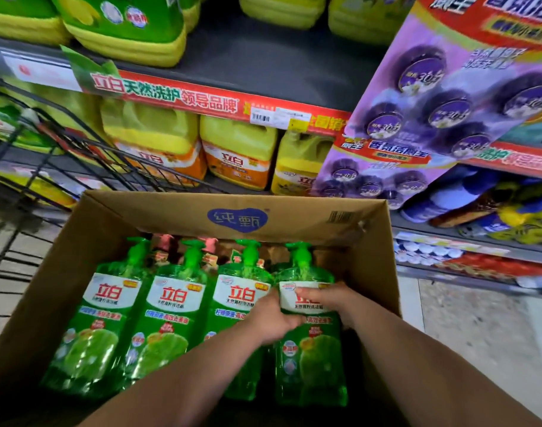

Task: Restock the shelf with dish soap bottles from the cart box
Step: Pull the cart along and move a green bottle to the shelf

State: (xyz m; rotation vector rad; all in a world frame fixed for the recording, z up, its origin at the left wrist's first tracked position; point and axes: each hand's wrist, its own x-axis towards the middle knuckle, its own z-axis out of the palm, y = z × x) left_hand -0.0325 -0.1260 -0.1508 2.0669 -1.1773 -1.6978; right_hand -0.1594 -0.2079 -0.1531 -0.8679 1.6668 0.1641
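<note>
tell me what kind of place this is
Most likely a supermarket's cleaning-goods aisle: shelves carry yellow detergent jugs, a barcode price tag sits on the red shelf-edge strip, and a wire cart holds a cardboard box of green dish soap bottles.

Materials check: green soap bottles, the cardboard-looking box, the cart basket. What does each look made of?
Green soap bottles: likely translucent glossy plastic; light passes through the green and highlights streak the surface. Box: brown corrugated cardboard, matte, with creased flaps. Cart basket: thin dark wire grid, probably coated metal, but blur leaves the finish unsure.
</note>
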